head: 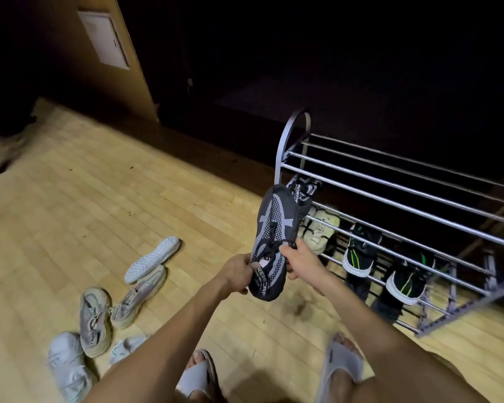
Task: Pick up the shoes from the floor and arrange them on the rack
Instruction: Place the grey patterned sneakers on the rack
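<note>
Right in front of the silver metal-bar shoe rack (390,196), a person holds a dark grey mesh slip-on shoe with a drawstring lace (274,242) up in the air, toe pointing up and away, so it's off the floor but not on a tier yet. The left hand (237,274) has its fingers curled round the heel end on one side, and the right hand (298,258) grips the other side, thumb up near the lace toggle. So both hands are closed on the same shoe.

Its twin, another dark shoe with white lettering (304,190), already sits on the rack just behind the raised toe. Beside that are a pair of pale cream sneakers (320,228) and two black sneakers with green stripes (358,251), all on the lower bars; the top bars look bare.

Seems like the carrying step is basically done and placing is next. That probably calls for leaning forward, tipping the shoe level and setting it next to its twin.

On the wooden plank floor (85,199), a few beige and grey sneakers (96,318) still lie well to the left, one sole-up.
</note>
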A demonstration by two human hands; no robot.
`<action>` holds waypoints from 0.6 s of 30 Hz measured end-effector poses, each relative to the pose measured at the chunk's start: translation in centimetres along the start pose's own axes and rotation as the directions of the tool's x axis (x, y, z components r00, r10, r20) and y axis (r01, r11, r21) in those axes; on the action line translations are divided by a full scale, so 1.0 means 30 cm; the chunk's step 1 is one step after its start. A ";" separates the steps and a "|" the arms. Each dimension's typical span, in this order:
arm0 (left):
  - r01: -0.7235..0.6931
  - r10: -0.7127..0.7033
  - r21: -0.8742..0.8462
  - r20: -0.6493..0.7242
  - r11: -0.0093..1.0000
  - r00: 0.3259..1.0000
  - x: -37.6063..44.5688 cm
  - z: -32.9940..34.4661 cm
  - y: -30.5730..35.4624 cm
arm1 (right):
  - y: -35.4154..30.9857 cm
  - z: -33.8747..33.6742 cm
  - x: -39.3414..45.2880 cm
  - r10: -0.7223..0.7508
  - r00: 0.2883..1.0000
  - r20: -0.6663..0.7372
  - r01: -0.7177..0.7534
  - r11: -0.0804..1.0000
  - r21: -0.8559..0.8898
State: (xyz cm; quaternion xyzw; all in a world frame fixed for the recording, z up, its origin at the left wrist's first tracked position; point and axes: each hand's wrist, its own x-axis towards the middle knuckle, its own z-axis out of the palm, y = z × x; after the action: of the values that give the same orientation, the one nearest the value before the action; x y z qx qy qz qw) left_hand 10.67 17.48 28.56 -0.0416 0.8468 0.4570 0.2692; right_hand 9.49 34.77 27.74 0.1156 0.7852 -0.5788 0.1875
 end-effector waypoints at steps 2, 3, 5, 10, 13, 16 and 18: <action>0.002 -0.003 -0.059 -0.001 0.998 1.000 -0.007 0.024 0.032 | 0.000 -0.033 -0.022 -0.013 1.000 -0.020 0.014 0.999 0.043; 0.012 -0.012 -0.086 0.002 0.996 1.000 -0.006 0.035 0.043 | 0.005 -0.052 -0.031 -0.014 1.000 -0.020 0.015 0.998 0.054; 0.030 -0.028 -0.134 0.020 0.991 0.999 0.003 0.059 0.060 | 0.023 -0.092 -0.039 -0.003 1.000 0.001 0.002 0.999 0.052; 0.037 -0.026 -0.169 0.069 0.985 0.997 0.055 0.124 0.120 | 0.059 -0.188 -0.014 0.112 0.993 0.032 -0.114 0.991 0.074; 0.028 -0.014 -0.175 0.080 0.984 0.997 0.101 0.158 0.158 | 0.076 -0.235 0.018 0.147 0.989 0.001 -0.146 0.979 0.144; 0.007 0.011 -0.203 0.086 0.979 0.996 0.143 0.176 0.194 | 0.098 -0.277 0.050 0.147 0.988 -0.044 -0.134 0.965 0.226; 0.002 0.019 -0.236 0.085 0.972 0.996 0.171 0.179 0.217 | 0.105 -0.297 0.074 0.137 0.987 -0.082 -0.110 0.954 0.278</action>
State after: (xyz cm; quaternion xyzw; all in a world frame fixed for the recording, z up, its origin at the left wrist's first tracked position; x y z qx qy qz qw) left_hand 6.48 26.43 28.58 -0.0496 0.7743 0.5567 0.2969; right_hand 7.30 44.15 26.36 0.2180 0.6977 -0.6619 0.1660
